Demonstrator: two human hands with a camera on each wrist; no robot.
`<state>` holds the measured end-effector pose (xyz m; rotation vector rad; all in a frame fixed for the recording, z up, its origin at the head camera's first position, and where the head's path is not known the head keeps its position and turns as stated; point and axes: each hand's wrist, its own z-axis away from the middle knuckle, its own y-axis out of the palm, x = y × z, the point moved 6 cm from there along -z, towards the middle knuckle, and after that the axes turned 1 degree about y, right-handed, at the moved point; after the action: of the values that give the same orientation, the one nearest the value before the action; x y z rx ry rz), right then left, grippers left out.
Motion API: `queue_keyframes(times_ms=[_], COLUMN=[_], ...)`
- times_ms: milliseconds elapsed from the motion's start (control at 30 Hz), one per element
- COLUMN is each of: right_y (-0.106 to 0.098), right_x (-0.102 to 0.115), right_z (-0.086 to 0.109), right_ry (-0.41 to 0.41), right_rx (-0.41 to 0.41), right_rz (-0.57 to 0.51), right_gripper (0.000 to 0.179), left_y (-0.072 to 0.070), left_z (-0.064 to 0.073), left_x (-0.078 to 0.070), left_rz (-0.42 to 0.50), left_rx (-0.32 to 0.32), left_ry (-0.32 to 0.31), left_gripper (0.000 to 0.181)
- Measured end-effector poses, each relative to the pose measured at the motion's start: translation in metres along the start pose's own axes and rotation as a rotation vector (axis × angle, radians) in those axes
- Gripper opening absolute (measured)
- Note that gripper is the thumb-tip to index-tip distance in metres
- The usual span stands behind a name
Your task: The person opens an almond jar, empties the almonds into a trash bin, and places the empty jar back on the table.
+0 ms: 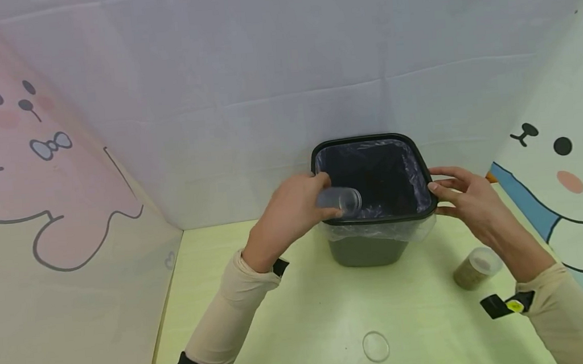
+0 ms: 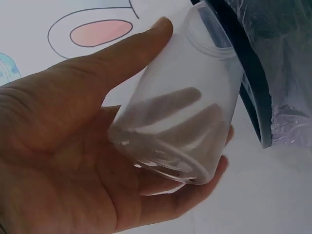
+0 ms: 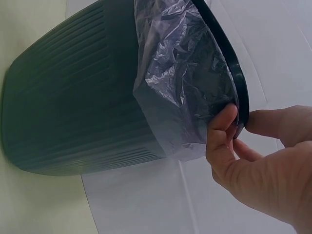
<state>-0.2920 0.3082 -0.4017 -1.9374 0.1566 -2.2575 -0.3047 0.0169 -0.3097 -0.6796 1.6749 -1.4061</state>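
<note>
My left hand (image 1: 296, 210) holds a clear plastic jar (image 1: 341, 200), tipped on its side at the near left of the trash bin's (image 1: 369, 250) rim. In the left wrist view the jar (image 2: 175, 112) looks clear, with fingers showing through its wall; its open mouth points toward the bin. On the right side, my right hand (image 1: 470, 199) pinches the black rim (image 3: 236, 73) between thumb and fingers. A thin translucent bag (image 3: 170, 83) lines the bin and folds down over its outside. The bin's inside is dark.
A second clear jar (image 1: 475, 269) with brownish contents and a pale lid stands on the yellow-green table (image 1: 303, 329), below my right wrist. Nearer me lies a thin clear ring (image 1: 376, 347). White cloth (image 1: 243, 94) rises behind the bin, with printed cartoon panels at both sides.
</note>
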Motion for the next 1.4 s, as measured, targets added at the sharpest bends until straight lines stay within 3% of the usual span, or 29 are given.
queue_keyframes(times_ms=[200, 433, 633, 967, 1167, 1400], right_y=[0.000, -0.001, 0.000, -0.001, -0.004, -0.008], right_x=[0.000, 0.000, 0.000, -0.001, -0.004, -0.001], right_z=[0.001, 0.002, 0.002, 0.001, 0.001, 0.008], right_ry=[0.003, -0.008, -0.016, -0.016, -0.030, -0.096], right_rx=[-0.001, -0.005, -0.003, -0.013, -0.012, -0.026], right_rz=[-0.040, -0.048, -0.043, -0.025, 0.007, 0.134], right_gripper=[0.052, 0.053, 0.053, 0.052, 0.050, 0.043], left_y=[0.000, 0.001, 0.002, 0.005, 0.009, 0.014], left_z=[0.007, 0.011, 0.018, 0.022, 0.027, 0.031], left_x=[-0.010, -0.014, -0.011, -0.006, 0.004, 0.017], left_rz=[-0.223, -0.301, -0.350, -0.335, -0.315, -0.249], left_rx=[-0.130, -0.225, -0.281, -0.327, -0.341, -0.359], left_ry=[0.165, 0.268, 0.290, 0.315, 0.271, 0.229], left_gripper=[0.060, 0.060, 0.063, 0.060, 0.065, 0.069])
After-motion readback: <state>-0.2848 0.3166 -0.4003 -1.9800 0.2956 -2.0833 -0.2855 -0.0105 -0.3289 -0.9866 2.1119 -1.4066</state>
